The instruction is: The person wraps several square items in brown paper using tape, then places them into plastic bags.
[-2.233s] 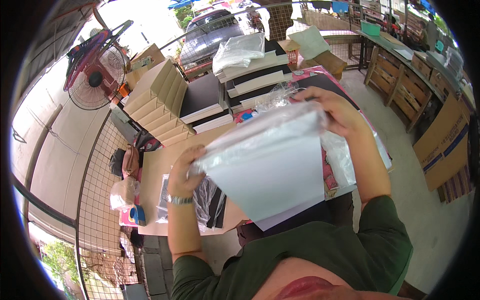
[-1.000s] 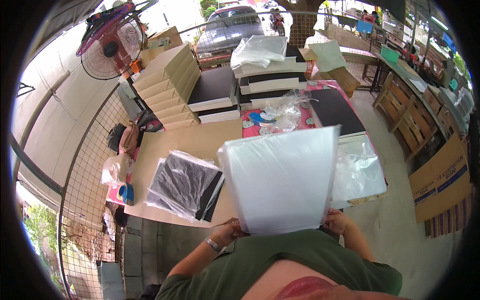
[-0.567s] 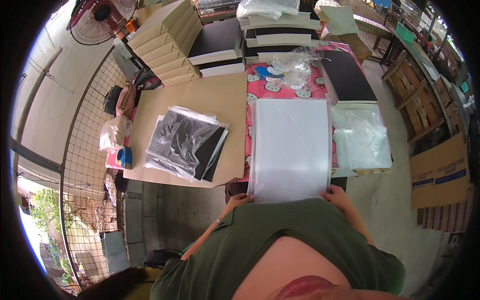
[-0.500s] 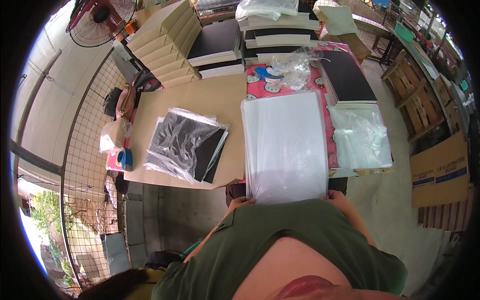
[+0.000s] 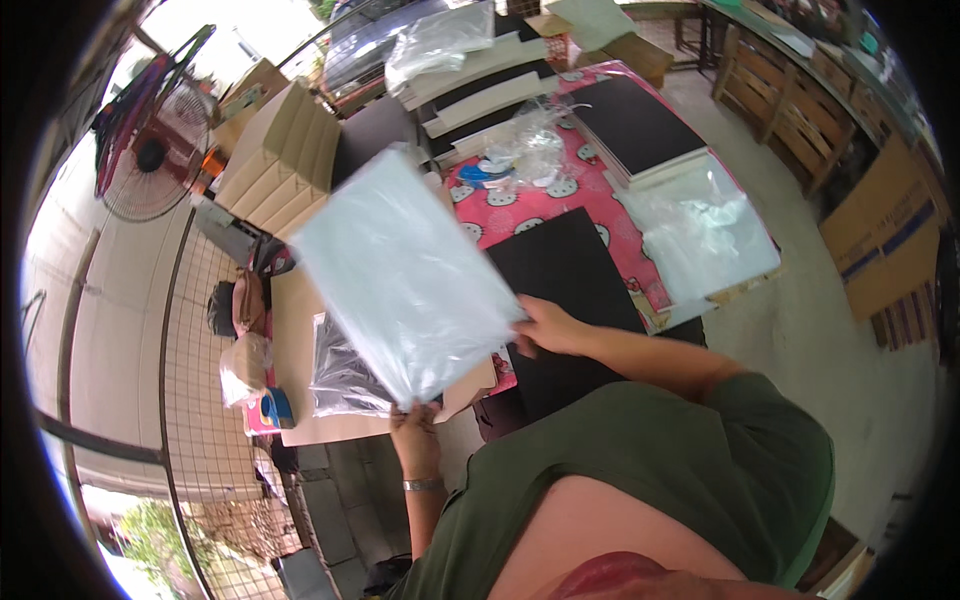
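Observation:
A white board in clear plastic wrap [image 5: 400,270] hangs tilted in the air over the left part of the table. My left hand [image 5: 413,425] grips its lower corner, and my right hand [image 5: 550,325] grips the corner to the right. Below it, partly covered, a plastic-wrapped black board [image 5: 342,375] lies on a sheet of brown cardboard [image 5: 310,432]. Nearest my right hand, a bare black board [image 5: 565,275] lies on the pink patterned tablecloth [image 5: 520,215].
Stacks of black-topped boards [image 5: 640,125] and brown-paper packs [image 5: 275,150] stand along the far side. Clear plastic sleeves [image 5: 700,235] lie at right; crumpled plastic [image 5: 530,145] and a blue tape roll [image 5: 485,175] lie behind. A fan [image 5: 150,155] stands far left, a tape dispenser [image 5: 272,408] at the left edge.
Both hands have lifted the wrapped white board off the table near me and swung it up to the left. The black board beneath has come into view. My head view has turned.

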Demonstrator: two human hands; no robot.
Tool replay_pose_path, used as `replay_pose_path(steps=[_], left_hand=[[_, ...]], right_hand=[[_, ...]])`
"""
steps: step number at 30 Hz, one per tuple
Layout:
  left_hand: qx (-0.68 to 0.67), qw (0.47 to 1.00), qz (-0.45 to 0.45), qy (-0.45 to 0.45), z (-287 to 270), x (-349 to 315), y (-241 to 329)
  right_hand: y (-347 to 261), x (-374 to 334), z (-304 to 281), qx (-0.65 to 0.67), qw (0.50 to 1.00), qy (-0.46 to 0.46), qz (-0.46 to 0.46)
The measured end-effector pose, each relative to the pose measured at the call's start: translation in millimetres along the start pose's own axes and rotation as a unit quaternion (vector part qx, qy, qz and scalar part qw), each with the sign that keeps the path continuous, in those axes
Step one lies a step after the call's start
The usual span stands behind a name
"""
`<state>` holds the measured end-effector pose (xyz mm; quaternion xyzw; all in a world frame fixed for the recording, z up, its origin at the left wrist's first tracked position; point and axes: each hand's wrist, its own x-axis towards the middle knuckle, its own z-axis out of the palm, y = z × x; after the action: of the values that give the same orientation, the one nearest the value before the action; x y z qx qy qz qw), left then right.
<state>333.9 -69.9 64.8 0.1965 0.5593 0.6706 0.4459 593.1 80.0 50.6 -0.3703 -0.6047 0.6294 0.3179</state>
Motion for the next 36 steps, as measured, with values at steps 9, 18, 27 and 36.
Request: replay_pose_path(steps=[9, 18, 27, 36], left_hand=[[-0.261, 0.964, -0.024, 0.048, -66, 80, -67], [-0.169, 0.968, -0.134, 0.125, -91, 95, -112], [-0.346, 0.911, -0.149, 0.168, -50, 68, -95], [-0.134, 0.975, -0.142, -0.108, 69, -3, -75]], right_hand=[[18, 159, 68, 0.306, 0.949, -0.032, 0.067], [36, 98, -184, -0.359, 0.812, 0.442, -0.128], [93, -91, -334, -0.279, 0.867, 0.293, 0.290], [63, -121, -173, -0.580, 0.730, 0.358, -0.045]])
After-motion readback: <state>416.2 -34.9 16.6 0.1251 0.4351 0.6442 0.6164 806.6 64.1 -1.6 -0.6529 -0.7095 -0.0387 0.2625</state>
